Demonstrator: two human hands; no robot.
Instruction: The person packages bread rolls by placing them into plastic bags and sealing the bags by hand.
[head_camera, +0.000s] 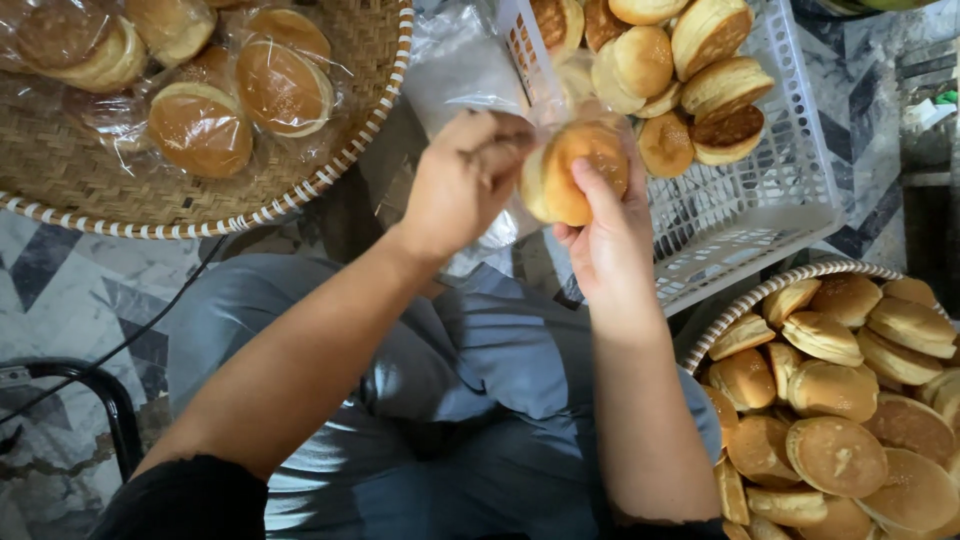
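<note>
Bun (572, 172), golden, round, at frame centre, about 12 o'clock from the lap; it sits partly inside a clear bag (470, 75) whose loose end runs up toward 11 o'clock.

R hand (605, 235): below and behind the bun, at its 5 o'clock. Fingers curled up round the bun's right side, thumb laid across its front face; closed on the bun, no gap seen betw. fingers and crust.

L hand (462, 180): at the bun's 9 o'clock, touching it. Fingers bunched together, pinching the bag film at the bun's left edge; fingertips hidden by the knuckles, so exact grip on the film can't be told.

Surroundings, outward:
- White crate (760, 215), 2 o'clock from the bun, just beside the R hand; loose buns piled in its far end, near end bare lattice.
- Woven tray, right (745, 300), 4 o'clock, heaped w. unwrapped buns, some flat side up.
- Woven tray, left (60, 165), 10 o'clock, well apart from the hands; holds bagged buns (240, 95) in clear film.
- Grey trousers (480, 390), 6 o'clock, under both forearms.
- Patterned floor (70, 290), 8 o'clock, w. a black cable (150, 320) crossing it.
</note>
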